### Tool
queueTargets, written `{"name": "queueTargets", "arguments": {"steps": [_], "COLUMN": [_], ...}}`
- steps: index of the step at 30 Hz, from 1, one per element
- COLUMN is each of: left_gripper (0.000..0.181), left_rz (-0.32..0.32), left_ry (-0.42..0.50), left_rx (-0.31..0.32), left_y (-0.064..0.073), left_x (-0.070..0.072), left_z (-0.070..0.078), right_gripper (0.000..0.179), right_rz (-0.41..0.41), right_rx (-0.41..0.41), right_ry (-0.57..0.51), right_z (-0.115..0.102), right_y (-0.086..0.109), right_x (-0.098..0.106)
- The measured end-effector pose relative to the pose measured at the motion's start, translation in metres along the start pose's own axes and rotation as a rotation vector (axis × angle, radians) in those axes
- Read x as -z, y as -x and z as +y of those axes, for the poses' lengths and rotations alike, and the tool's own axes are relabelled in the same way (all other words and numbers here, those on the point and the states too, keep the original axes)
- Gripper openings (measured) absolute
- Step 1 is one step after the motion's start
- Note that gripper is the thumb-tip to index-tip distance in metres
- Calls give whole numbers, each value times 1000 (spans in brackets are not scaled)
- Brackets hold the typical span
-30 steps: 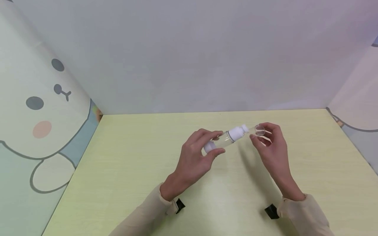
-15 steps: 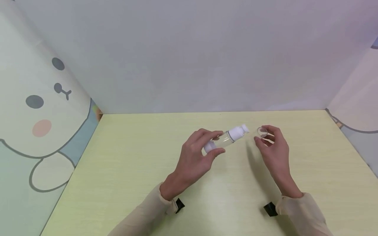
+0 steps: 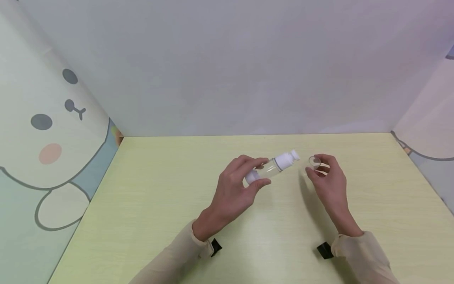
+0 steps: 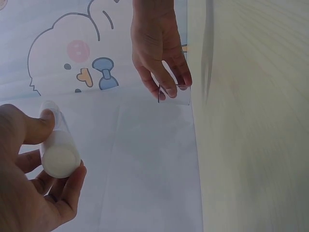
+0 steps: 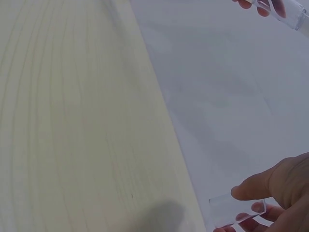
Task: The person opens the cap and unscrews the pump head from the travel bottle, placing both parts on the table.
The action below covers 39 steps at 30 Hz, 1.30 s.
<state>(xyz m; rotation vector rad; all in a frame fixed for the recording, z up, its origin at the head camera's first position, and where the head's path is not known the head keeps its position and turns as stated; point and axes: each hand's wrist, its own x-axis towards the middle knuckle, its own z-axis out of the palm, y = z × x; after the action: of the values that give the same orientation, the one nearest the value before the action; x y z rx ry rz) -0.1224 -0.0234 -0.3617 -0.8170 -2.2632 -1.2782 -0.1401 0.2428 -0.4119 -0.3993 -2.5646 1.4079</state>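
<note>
My left hand (image 3: 235,187) grips a small clear bottle (image 3: 270,169) around its white base, tilted with its white pump top (image 3: 286,159) pointing up and to the right. In the left wrist view the round white base (image 4: 61,162) of the bottle faces the camera, between thumb and fingers. To the right, my right hand (image 3: 329,181) pinches a clear cap (image 3: 313,162) between thumb and fingers. A gap separates cap and pump top. The right wrist view shows the transparent cap (image 5: 231,210) held by its side, with the bottle (image 5: 289,12) at the upper right corner.
Both hands are above a pale wooden table (image 3: 149,189). A grey-white wall panel (image 3: 227,71) rises behind it, and cartoon-printed panels (image 3: 49,165) stand at the sides. A black piece (image 3: 325,250) sits at the right sleeve cuff.
My right hand has drawn the clear cap off to the right and slightly down, away from the pump top. My left hand and the bottle have stayed almost still.
</note>
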Motion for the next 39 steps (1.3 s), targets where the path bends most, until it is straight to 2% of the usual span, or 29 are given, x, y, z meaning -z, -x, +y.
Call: {"name": "queueTargets", "arguments": {"steps": [14, 34, 39], "left_gripper": [40, 40, 41], "left_rz": [-2, -4, -8], "left_ry": [-7, -23, -24], "left_rx": [7, 7, 4], "left_y": [0, 0, 0], "left_x": [0, 2, 2], "left_z": [0, -1, -1], "right_gripper": [53, 54, 59], "right_rz": [-83, -89, -81], "right_rx": [-47, -54, -55], "right_ry": [5, 31, 48], "right_z": [9, 14, 12], "right_y": [-2, -3, -2], "right_x": [-1, -3, -3]}}
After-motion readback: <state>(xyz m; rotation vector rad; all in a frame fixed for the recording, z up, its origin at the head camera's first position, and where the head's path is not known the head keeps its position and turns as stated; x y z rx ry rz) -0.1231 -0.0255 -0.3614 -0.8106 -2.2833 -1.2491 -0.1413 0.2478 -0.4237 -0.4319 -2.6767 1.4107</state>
